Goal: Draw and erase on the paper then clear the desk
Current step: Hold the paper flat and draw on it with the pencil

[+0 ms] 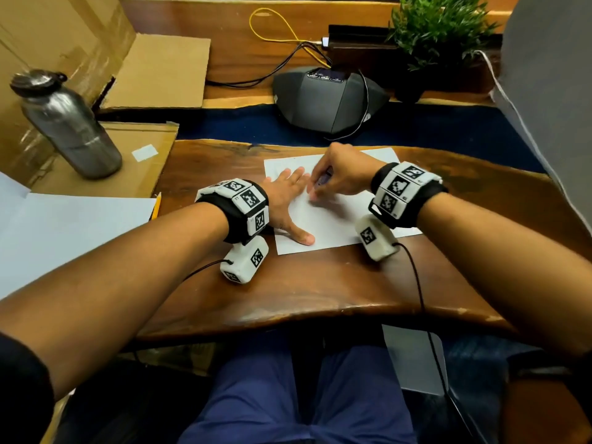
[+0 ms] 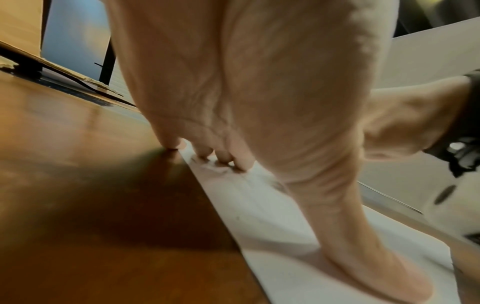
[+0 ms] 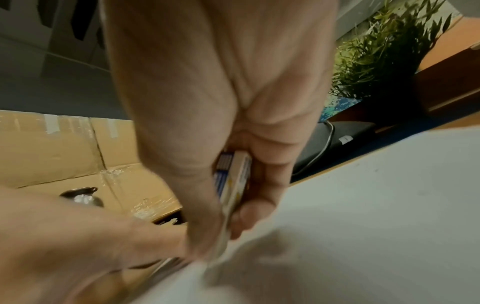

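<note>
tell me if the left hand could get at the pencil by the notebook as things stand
Probably yes. The pencil lies uncovered at the notebook's edge, just left of the left hand, with nothing between them. But that hand is pressing flat on the paper while the right hand rubs with the eraser.

Paper [image 1: 339, 216] lies on the desk [image 1: 320, 283]; bottle [image 1: 69, 126] far left, phone [image 1: 326, 104] behind.

We see a glossy, smooth wooden desk [image 1: 320, 283], a matt white paper sheet [image 1: 336, 219], a dull brushed-metal bottle [image 1: 70, 129], rough matt cardboard boxes [image 1: 153, 72] and a matt dark plastic phone [image 1: 326, 104].
</note>
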